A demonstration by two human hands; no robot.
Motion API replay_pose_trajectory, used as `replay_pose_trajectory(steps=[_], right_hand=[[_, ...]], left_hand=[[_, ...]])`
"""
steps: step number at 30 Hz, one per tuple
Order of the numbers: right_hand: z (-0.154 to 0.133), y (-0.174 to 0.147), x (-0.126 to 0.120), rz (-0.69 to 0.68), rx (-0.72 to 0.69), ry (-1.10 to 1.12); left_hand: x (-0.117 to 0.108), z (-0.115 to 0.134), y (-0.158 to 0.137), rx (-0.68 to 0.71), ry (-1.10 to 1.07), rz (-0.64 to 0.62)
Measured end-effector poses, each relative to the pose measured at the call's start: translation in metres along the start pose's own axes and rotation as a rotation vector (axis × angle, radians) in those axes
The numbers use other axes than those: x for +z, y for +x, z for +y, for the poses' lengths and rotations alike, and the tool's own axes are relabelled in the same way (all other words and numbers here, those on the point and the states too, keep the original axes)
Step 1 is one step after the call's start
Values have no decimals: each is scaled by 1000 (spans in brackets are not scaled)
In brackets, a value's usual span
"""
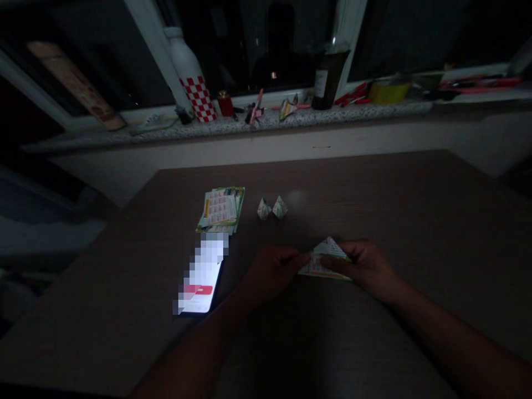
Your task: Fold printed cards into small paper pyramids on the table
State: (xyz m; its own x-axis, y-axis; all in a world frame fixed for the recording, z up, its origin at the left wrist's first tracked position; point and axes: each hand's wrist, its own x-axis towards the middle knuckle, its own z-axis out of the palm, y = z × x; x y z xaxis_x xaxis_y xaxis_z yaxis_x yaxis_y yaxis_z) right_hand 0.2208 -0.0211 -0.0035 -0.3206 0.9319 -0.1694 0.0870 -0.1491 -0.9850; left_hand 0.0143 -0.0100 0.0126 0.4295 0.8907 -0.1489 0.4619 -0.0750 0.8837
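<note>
In dim light, the left hand (276, 269) pinches one end of a partly folded paper (330, 246) over a brown desk (386, 194); the right hand (369, 267) grips the other. Two small folded shapes (280, 209) stand beyond; a lit phone (201, 296) and paper stack (220, 209) lie leftward.

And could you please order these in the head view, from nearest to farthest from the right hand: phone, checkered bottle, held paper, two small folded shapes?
1. Held paper: in the right hand.
2. Two small folded shapes: back left.
3. Phone: left on the table.
4. Checkered bottle: on the windowsill.
</note>
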Motion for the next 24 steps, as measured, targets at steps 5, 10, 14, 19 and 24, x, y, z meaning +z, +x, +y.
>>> replay_pose_trajectory(steps=[5,10,14,19,24], right_hand=[[-1,-1,1,14,3,33],[-2,-2,1,41,6,47],[-2,-2,1,59,-8,14],[-1,-1,4,60,-36,-16],[2,0,5,36,-55,-57]], left_hand=[[-2,1,-1,10,-57,6],[-5,4,-2,148,33,264],[-3,4,-3,291,110,316],[2,1,-1,325,131,251],[4,1,0,315,152,223]])
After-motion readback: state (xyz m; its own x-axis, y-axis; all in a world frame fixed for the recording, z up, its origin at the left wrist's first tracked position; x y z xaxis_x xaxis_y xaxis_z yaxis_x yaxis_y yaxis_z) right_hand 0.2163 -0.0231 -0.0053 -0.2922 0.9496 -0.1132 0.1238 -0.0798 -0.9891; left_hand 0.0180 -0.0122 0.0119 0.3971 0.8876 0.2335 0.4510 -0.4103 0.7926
